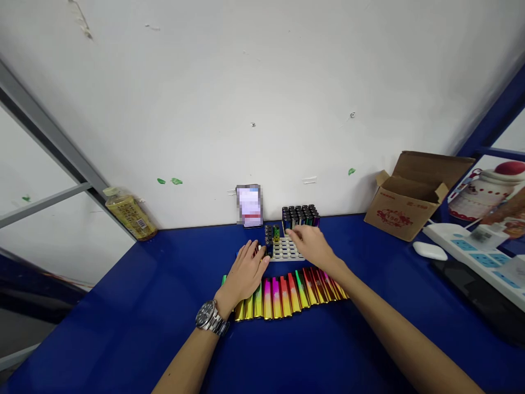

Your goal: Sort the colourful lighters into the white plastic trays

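Note:
A row of several shiny multicoloured lighters lies flat on the blue table. Behind it sits a white grid tray holding a few upright lighters at its left end. My left hand, a watch on its wrist, rests on the left end of the row, fingers stretched toward the tray's left edge. My right hand hovers over the tray's right part, fingers curled; whether it holds a lighter is hidden. A full block of upright dark lighters stands just behind the tray.
A phone leans on the white wall. A yellow drink bottle stands at the back left. An open cardboard box, a white mouse-like object and a white power strip sit on the right.

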Demonstrator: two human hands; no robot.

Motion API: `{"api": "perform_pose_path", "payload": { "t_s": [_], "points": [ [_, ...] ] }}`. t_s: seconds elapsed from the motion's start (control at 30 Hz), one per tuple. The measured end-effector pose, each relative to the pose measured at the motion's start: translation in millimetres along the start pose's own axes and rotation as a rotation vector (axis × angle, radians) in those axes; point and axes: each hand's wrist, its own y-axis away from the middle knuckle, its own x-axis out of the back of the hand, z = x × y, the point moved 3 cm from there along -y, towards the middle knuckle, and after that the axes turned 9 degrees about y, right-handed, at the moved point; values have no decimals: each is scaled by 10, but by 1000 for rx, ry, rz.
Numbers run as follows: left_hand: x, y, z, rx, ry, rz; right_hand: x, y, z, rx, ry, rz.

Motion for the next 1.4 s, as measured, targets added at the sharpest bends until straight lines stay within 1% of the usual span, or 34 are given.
{"api": "perform_pose_path", "payload": {
  "t_s": [0.1,0.17,0.2,0.23,0.3,0.37,0.5,0.57,0.7,0.83,0.9,1.0,1.07,1.1,1.2,1.27,1.33,1.4],
  "points": [
    [-9,0,-15,-12,10,19,231,246,276,-179,252,-52],
    [-12,-4,-20,-26,12,33,322,408,502,-311,382,-136],
    [-13,-6,-20,-32,12,35,341,479,603,-345,409,-182],
    [-12,-8,-18,-36,10,33,340,542,689,-359,403,-230],
    [-6,-10,-9,-36,9,25,286,638,805,-324,309,-355],
    [7,-9,3,-31,13,24,231,693,864,-297,262,-395],
    [29,-7,28,-35,12,26,168,707,854,-255,284,-350],
    [32,-8,32,-36,5,22,153,694,823,-266,299,-319],
    [30,-9,29,-44,5,27,140,678,777,-285,375,-206],
    [23,-6,22,-31,18,18,93,685,819,-256,419,-205],
    [17,-3,16,-26,24,17,86,663,845,-232,392,-160],
    [10,1,6,-37,38,40,114,574,804,-166,262,16],
    [7,3,1,-43,41,47,125,489,704,-108,65,106],
    [7,3,-1,-44,41,46,120,443,634,-78,-68,130],
    [9,1,-2,-32,39,27,61,302,372,18,-493,127],
    [9,-1,-2,-31,37,12,-3,220,198,61,-697,119],
    [8,0,-1,-42,39,7,-70,160,75,23,-826,149],
    [6,3,-3,-49,45,10,-146,123,-17,-15,-977,126]
  ]
}}
